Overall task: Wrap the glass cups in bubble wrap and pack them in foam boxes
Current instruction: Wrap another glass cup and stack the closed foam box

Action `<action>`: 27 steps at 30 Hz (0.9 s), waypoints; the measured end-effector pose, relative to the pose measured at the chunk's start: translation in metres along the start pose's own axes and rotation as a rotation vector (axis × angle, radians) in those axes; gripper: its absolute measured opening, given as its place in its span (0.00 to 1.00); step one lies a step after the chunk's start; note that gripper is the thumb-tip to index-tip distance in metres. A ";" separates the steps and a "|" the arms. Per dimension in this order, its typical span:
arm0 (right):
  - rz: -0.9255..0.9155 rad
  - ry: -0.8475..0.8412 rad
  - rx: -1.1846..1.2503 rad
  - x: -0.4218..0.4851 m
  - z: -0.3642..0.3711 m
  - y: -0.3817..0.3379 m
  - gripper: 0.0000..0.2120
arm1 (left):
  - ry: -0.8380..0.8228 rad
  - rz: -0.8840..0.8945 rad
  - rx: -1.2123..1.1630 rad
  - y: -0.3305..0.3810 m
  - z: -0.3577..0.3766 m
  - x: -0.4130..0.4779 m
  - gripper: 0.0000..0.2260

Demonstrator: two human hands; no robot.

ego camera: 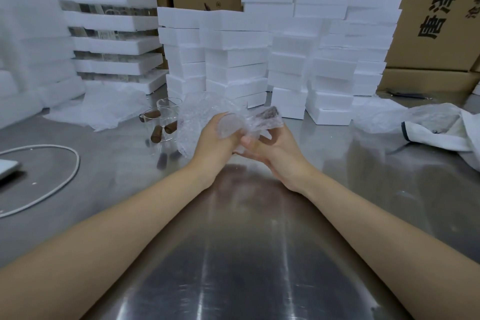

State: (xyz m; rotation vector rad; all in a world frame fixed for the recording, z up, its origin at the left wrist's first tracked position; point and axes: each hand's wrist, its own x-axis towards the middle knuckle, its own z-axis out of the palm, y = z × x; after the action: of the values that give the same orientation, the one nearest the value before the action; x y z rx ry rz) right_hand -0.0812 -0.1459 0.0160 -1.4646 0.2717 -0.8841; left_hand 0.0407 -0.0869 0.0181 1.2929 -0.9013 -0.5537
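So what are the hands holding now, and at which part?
A glass cup partly covered in bubble wrap. The left hand grips it round its circular end; the right hand holds the wrapped body from below.

Steel table, foam boxes stacked along far edge, glass cups mid-left, white cable left edge, cloth right edge

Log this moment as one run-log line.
stage: wrapping | left hand: grips glass cup | right hand: pinches bubble wrap | foam boxes: stacked behind
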 end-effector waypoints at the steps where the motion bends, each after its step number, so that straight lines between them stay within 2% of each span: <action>1: -0.019 0.012 -0.087 0.000 0.001 0.000 0.26 | 0.021 -0.002 0.006 0.000 -0.001 0.001 0.13; 4: -0.037 0.035 -0.172 0.000 0.003 -0.001 0.30 | 0.065 0.025 0.022 0.000 -0.003 0.003 0.15; 7: 0.010 0.023 0.021 0.001 0.004 -0.001 0.27 | 0.088 0.047 0.046 -0.001 -0.001 0.002 0.11; 10: 0.022 0.046 0.103 0.001 -0.003 0.000 0.21 | 0.030 -0.026 -0.023 -0.003 0.003 -0.002 0.03; 13: 0.042 0.110 0.067 0.001 -0.006 0.000 0.24 | -0.027 -0.148 0.036 -0.006 0.007 -0.001 0.12; 16: -0.007 0.132 -0.065 0.001 -0.003 0.002 0.26 | -0.053 -0.193 0.001 -0.007 0.005 -0.001 0.14; 19: -0.112 0.161 -0.264 0.000 0.003 0.005 0.25 | -0.008 -0.167 -0.019 -0.005 0.000 0.001 0.15; 22: -0.179 0.149 -0.354 -0.001 0.005 0.006 0.25 | 0.064 -0.139 0.042 -0.002 -0.002 0.000 0.22; 25: -0.167 0.157 -0.263 0.000 0.007 0.003 0.23 | 0.126 -0.031 0.154 -0.002 -0.002 0.001 0.17; 27: -0.127 0.109 -0.150 0.000 0.005 0.000 0.18 | 0.143 0.040 0.181 -0.003 0.000 -0.001 0.15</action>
State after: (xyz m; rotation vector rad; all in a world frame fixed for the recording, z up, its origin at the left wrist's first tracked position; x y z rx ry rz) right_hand -0.0776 -0.1420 0.0169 -1.5879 0.3352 -1.0667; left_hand 0.0403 -0.0872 0.0148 1.4555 -0.8712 -0.3491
